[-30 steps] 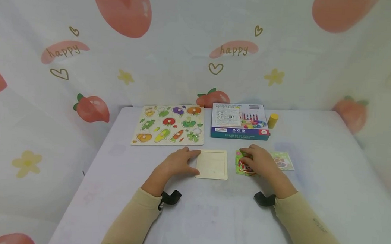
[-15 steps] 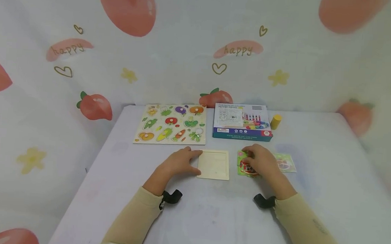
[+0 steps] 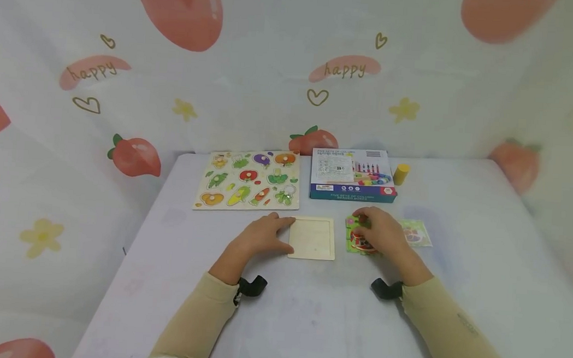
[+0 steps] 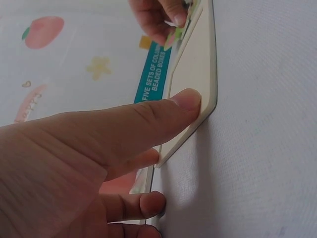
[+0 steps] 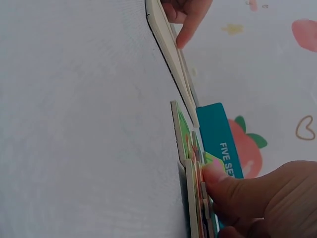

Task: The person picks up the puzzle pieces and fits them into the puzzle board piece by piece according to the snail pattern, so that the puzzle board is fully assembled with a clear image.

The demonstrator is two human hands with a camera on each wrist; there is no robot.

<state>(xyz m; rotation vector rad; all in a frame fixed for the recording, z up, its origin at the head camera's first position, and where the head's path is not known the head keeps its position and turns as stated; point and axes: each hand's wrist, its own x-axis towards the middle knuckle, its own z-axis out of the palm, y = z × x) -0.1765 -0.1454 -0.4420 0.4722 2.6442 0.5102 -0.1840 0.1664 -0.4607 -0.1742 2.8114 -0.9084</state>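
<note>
A square pale wooden puzzle tray with a raised rim lies flat in the middle of the table, its inside bare. My left hand holds its left side, thumb at the near corner and index finger at the far one. To the tray's right is a stack of green and red jigsaw pieces, some lying on top of others. My right hand pinches pieces of this stack from the right. In the right wrist view, the thumb presses on the layered pieces; the other fingertips are partly hidden.
Behind the tray lie a vegetable peg puzzle board and a flat bead-set box. A yellow cylinder stands beside the box. A picture card lies right of the right hand. A patterned cloth hangs behind the table.
The head view shifts slightly. My left hand stays on the tray's corners, and my right fingers move only a little over the jigsaw pieces.
</note>
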